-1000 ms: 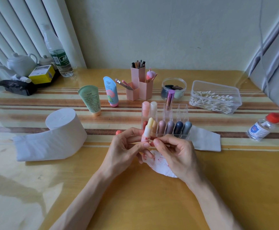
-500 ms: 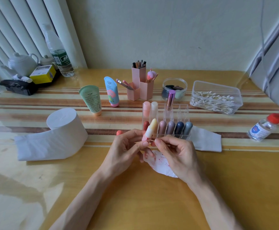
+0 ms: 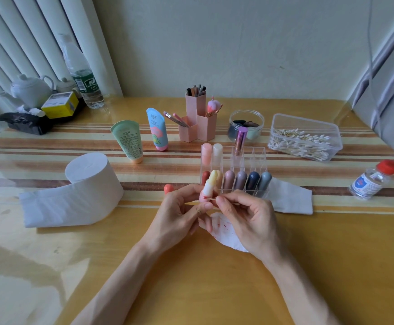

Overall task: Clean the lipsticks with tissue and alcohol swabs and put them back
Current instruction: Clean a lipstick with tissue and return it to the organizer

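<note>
My left hand (image 3: 179, 214) grips a pale cream-and-pink lipstick (image 3: 209, 185), its rounded end pointing up and away. My right hand (image 3: 245, 216) pinches a thin cotton swab (image 3: 211, 198) whose tip touches the lipstick's pink lower part. A red-stained tissue (image 3: 224, 233) lies under both hands. Just behind them stands a clear organizer (image 3: 254, 158) holding several lipsticks. An orange-red cap (image 3: 168, 188) lies left of my left hand. The alcohol bottle (image 3: 373, 180) with a red cap stands at the right.
A toilet roll (image 3: 85, 184) with a loose tail lies at the left. A folded tissue (image 3: 290, 198) sits right of the organizer. Behind are a box of cotton swabs (image 3: 305, 137), a round jar (image 3: 246, 125), pink brush holders (image 3: 197, 123) and two tubes (image 3: 142, 139).
The lipstick's top has tilted slightly to the right in my left hand. The swab stays against its lower part; both hands remain in place.
</note>
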### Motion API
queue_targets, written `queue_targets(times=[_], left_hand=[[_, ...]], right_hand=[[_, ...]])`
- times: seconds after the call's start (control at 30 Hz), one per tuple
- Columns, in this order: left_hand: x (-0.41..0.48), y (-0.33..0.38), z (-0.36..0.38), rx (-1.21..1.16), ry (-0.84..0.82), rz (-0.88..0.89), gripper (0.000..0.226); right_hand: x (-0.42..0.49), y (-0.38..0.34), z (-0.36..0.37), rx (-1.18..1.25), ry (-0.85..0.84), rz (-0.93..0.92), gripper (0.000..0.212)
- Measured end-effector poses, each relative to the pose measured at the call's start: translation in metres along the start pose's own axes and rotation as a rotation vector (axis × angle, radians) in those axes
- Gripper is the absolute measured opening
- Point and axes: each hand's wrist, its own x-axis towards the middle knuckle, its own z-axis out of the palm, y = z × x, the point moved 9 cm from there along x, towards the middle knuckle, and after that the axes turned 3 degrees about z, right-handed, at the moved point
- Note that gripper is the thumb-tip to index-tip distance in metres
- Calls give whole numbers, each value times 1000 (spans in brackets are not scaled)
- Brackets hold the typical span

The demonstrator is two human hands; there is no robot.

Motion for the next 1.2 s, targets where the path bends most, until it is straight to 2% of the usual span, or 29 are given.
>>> queue_targets(times=[0.4, 0.53, 0.63, 0.77, 0.93, 1.2], left_hand=[[-3, 2, 2, 6, -55, 9, 25], [-2, 1, -9, -52, 64, -16, 30], [-2, 1, -17, -79, 129, -4, 26], [-1, 3, -11, -120, 61, 10, 23], [-2, -4, -10, -172, 31, -47, 38], [-1, -1, -12, -156, 35, -13, 21]], right_hand=[[0, 0, -4, 0, 12, 1, 18], [0, -1, -4, -4, 11, 8, 16], [0, -3, -4, -6, 17, 0, 15], [-1, -4, -4, 18, 17, -4, 17], [-1, -5, 0, 4, 8, -18, 17], [-1, -3, -8, -50, 67, -15, 16]])
